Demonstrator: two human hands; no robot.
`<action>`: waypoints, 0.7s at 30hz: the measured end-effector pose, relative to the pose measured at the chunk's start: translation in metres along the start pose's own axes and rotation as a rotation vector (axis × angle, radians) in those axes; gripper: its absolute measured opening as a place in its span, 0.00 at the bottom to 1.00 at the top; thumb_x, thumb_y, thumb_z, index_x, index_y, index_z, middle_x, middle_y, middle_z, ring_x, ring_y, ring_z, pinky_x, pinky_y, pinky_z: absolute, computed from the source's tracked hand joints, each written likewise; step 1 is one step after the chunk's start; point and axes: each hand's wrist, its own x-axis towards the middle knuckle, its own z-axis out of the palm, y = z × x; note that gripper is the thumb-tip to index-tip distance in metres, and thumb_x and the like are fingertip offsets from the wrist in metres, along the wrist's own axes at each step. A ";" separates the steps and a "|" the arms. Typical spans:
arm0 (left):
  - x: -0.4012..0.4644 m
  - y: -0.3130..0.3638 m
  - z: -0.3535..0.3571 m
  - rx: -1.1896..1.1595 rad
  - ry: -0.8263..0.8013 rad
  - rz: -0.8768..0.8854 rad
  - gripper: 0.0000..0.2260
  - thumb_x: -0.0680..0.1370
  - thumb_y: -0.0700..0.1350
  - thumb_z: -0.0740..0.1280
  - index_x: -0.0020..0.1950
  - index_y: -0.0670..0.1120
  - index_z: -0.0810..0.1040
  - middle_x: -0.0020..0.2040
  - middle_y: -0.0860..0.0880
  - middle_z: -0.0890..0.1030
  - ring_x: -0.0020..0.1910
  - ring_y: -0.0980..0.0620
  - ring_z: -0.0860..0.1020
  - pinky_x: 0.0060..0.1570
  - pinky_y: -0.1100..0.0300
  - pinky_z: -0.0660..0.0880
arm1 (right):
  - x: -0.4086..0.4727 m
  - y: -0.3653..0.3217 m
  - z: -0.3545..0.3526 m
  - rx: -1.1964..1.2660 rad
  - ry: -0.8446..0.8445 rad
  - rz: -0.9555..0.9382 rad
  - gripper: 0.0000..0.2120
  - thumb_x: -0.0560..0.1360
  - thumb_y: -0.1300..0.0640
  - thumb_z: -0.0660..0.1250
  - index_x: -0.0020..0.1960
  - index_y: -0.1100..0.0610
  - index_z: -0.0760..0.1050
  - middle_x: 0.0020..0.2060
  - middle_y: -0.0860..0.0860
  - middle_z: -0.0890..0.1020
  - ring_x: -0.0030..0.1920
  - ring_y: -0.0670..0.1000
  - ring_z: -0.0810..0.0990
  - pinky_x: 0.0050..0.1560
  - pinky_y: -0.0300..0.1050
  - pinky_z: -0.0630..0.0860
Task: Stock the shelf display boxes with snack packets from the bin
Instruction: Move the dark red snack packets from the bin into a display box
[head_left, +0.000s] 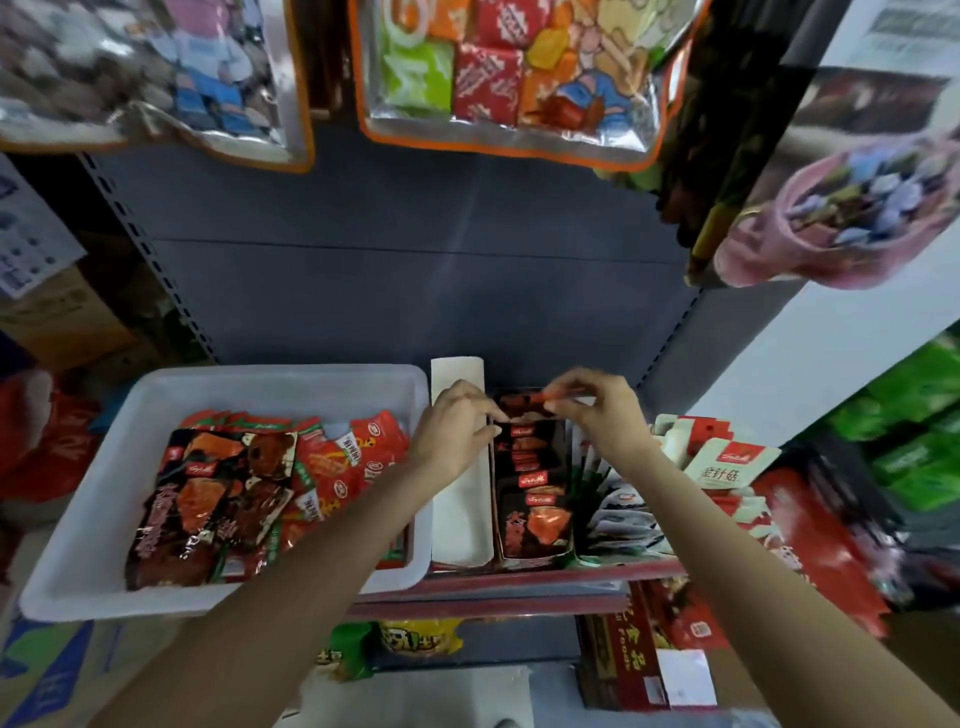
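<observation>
A white plastic bin (109, 467) rests on the shelf's left side, filled with several black and red snack packets (218, 499). To its right stand an empty white display box (460, 499) and a display box (532, 488) filled with a row of black packets. Over the far end of that filled box, my left hand (457, 426) and my right hand (597, 408) pinch one black and red packet (524, 405) between them, holding it upright at the back of the row.
Display boxes of white and red packets (717, 462) stand to the right on the red-edged shelf (519, 577). Large bags of snacks (509, 73) hang overhead. Green packets (919, 431) fill a shelf at far right. Cartons sit below and at left.
</observation>
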 end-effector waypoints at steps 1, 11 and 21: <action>0.000 0.001 0.001 0.024 0.021 -0.004 0.07 0.75 0.42 0.69 0.51 0.48 0.83 0.56 0.49 0.75 0.58 0.51 0.72 0.57 0.63 0.65 | 0.002 0.000 0.000 -0.034 0.013 0.010 0.06 0.70 0.64 0.73 0.42 0.55 0.79 0.39 0.47 0.82 0.45 0.50 0.82 0.49 0.40 0.75; 0.002 0.008 0.006 0.074 0.138 -0.061 0.04 0.76 0.44 0.69 0.45 0.49 0.84 0.55 0.53 0.81 0.55 0.51 0.75 0.53 0.56 0.67 | 0.006 -0.002 -0.005 -0.302 -0.106 0.085 0.13 0.72 0.60 0.72 0.56 0.61 0.79 0.48 0.54 0.83 0.46 0.50 0.79 0.42 0.29 0.65; 0.007 0.010 0.004 0.068 0.165 -0.104 0.06 0.77 0.45 0.67 0.45 0.50 0.84 0.49 0.54 0.84 0.50 0.54 0.79 0.52 0.58 0.69 | 0.008 -0.009 0.000 -0.553 0.018 -0.142 0.06 0.77 0.55 0.66 0.51 0.52 0.81 0.43 0.52 0.84 0.46 0.56 0.81 0.44 0.49 0.77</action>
